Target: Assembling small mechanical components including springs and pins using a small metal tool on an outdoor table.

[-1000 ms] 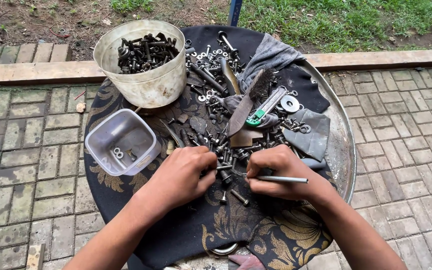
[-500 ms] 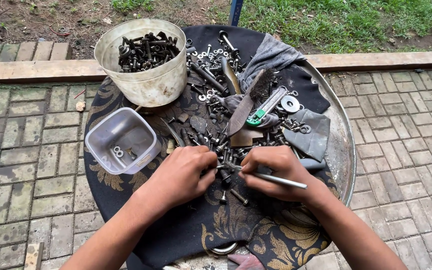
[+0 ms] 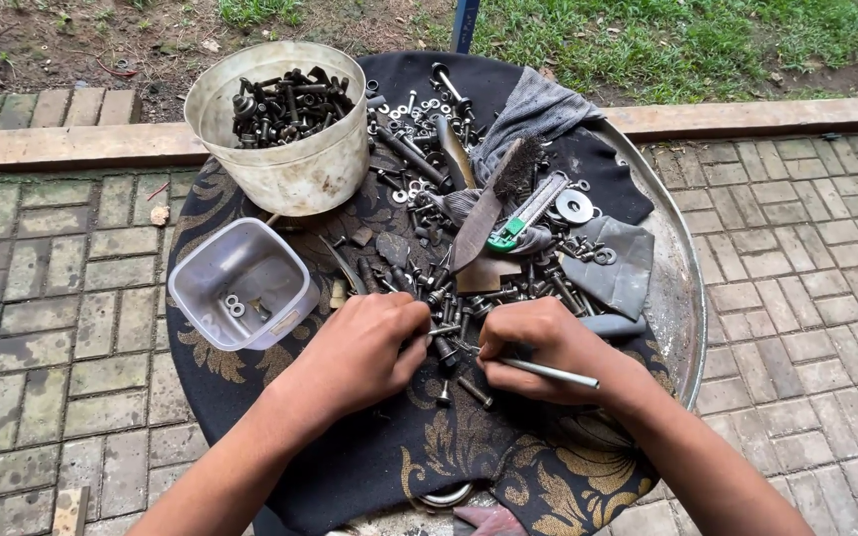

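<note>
A thin metal rod (image 3: pixel 546 371) is pinched in the curled fingers of the right hand (image 3: pixel 548 342), its free end pointing out to the right over the wrist. The fingers of the left hand (image 3: pixel 364 352) are bent inward and closed at the tips on a small bolt (image 3: pixel 441 331), which is held just at the near edge of a heap of bolts and nuts (image 3: pixel 449 278). Both hands are rested on a black cloth with gold pattern (image 3: pixel 429 447), nearly touching each other, with loose bolts lying between and just below them. The cloth is spread over a round metal table (image 3: pixel 682 298). Just left of the left hand a small clear square tub (image 3: pixel 240 285) is seen, with a few washers inside. Behind it stands a large white bucket (image 3: pixel 285 124) filled with dark bolts. Beyond the heap a wire brush (image 3: pixel 494 199), a green-ended caliper (image 3: pixel 523 213) and a grey rag (image 3: pixel 533 109) are laid. The table is set on brick paving (image 3: pixel 42 298).
</note>
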